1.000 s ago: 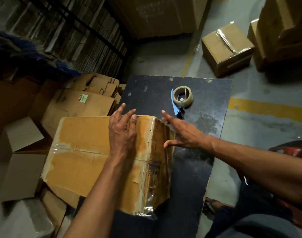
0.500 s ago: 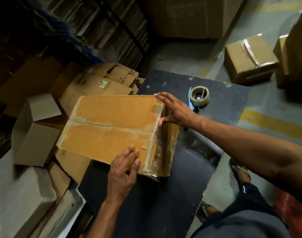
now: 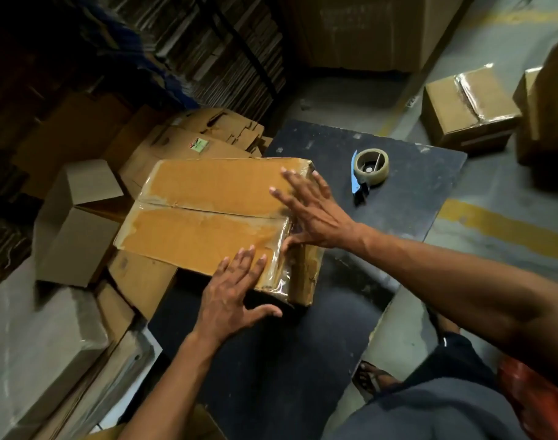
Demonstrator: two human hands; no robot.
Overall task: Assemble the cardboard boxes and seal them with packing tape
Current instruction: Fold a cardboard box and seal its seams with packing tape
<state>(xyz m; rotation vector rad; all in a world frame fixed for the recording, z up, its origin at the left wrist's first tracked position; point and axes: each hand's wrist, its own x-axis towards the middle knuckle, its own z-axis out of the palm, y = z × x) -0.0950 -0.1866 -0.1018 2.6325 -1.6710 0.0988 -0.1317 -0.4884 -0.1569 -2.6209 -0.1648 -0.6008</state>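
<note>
Since half a second ago our right hand has slid from the far right corner of the cardboard box onto its top, and our left hand has moved slightly right along the near edge. Both hands are spread wide with straight fingers, pressing flat and gripping nothing: the right lies over the taped right end of the top, its thumb on the right side face, and the left lies on the near right corner, its thumb off the edge.

We count one box under our hands, sitting on the left part of the dark surface and overhanging its left edge, with clear tape along its centre seam. One tape dispenser with a blue handle lies on the surface, right of the box and apart from it. One sealed box stands on the floor at far right. One open box sits to the left. Flattened cartons behind carry one green sticker, too small to read.
</note>
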